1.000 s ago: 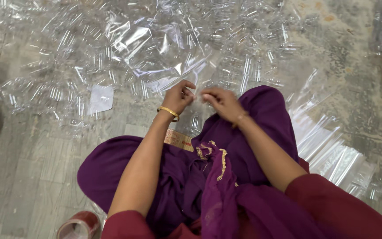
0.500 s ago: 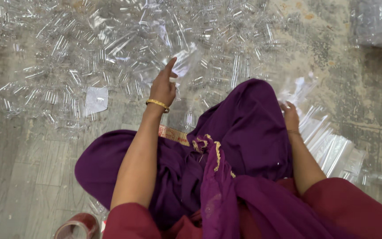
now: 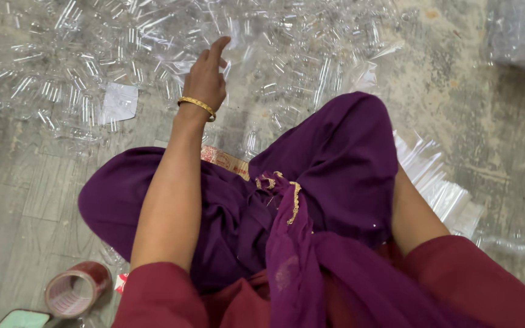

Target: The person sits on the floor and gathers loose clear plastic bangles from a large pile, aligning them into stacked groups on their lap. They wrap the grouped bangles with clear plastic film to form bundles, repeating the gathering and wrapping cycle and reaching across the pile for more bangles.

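I sit on the floor in purple clothing (image 3: pixel 335 158). My left hand (image 3: pixel 206 76), with a gold bangle on the wrist, reaches forward over a wide spread of small clear plastic tubes (image 3: pixel 287 73); its index finger points up and the other fingers are loosely curled, holding nothing I can make out. My right forearm (image 3: pixel 414 212) drops behind my raised knee, and the right hand itself is hidden there, close to a stack of clear plastic sleeves (image 3: pixel 439 182).
A roll of red tape (image 3: pixel 74 291) lies by my left elbow, next to a pale green flat object (image 3: pixel 22 319). A white paper scrap (image 3: pixel 120 102) rests among the tubes. A clear plastic bundle (image 3: pixel 521 33) sits at the far right.
My hands were together in front of me; the left has since stretched forward over the tubes, and the right has swung down behind my knee out of sight.
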Demonstrator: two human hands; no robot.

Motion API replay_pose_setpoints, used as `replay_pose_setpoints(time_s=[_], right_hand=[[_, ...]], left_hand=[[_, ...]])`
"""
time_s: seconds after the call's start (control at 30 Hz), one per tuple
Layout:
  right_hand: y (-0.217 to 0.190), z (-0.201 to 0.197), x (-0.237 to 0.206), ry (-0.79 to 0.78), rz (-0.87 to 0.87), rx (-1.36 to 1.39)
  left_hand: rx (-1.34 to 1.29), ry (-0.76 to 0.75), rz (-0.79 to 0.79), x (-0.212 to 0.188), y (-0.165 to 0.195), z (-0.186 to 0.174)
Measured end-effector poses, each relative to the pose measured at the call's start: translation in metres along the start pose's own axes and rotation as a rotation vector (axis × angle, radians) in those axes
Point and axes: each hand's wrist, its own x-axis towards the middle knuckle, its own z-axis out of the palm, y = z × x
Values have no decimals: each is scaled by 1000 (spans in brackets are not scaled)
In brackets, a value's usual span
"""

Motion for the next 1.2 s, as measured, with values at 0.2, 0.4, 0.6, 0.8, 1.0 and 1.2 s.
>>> replay_pose_setpoints(time_s=[0.2,0.4,0.6,0.8,1.0,1.2], right_hand=[[24,-1,22,-118,69,-89],[35,8,34,-150,109,-86],[27,5,43,-176,93,-90],[22,8,42,-195,91,-99],[22,9,31,-211,122,-101],[47,2,14,-375,200,-189]], left_hand=[[-97,4,-2,22,-4,19],[-8,-131,-110,22,-4,19],[-97,-97,-20,18,9,12],[-81,-96,-107,18,6,-1],[-9,-137,-95,23,10,4],[-2,-171,-162,19,-17,19]])
